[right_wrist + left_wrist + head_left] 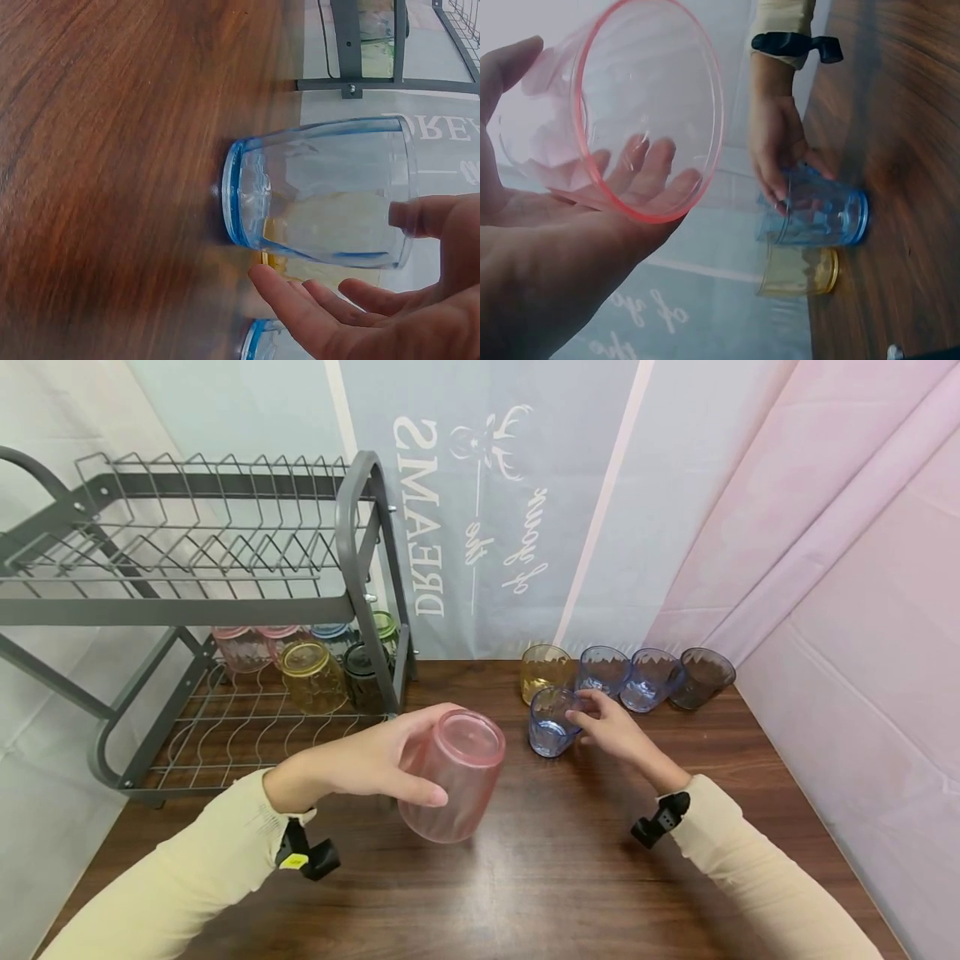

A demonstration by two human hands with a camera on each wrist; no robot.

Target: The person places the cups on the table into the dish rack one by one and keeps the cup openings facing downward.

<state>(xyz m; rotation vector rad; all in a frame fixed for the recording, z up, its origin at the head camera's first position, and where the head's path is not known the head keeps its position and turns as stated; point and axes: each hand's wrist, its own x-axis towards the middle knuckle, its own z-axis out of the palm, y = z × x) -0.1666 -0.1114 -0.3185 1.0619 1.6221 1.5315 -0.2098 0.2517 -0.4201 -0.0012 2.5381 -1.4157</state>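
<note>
My left hand point(375, 756) grips a pink drinking glass point(457, 810) above the table, its base tilted up and its mouth downward. In the left wrist view the thumb and fingers wrap the glass's sides. A clear blue glass point(549, 735) stands upright on the table, right of the pink one. At its right side is my right hand point(611, 727). In the right wrist view the thumb touches near the blue glass's rim, while the other fingers extend loosely beside its wall. Behind it, a yellow glass point(543, 672) stands upright in a row.
Two blue glasses point(602, 672) and a dark grey glass point(701, 681) continue the row along the back cloth. A grey two-tier rack point(176, 610) occupies the left; its lower shelf bears several upturned glasses, including a yellow one point(311, 681). The wooden table point(525, 893) runs to the front.
</note>
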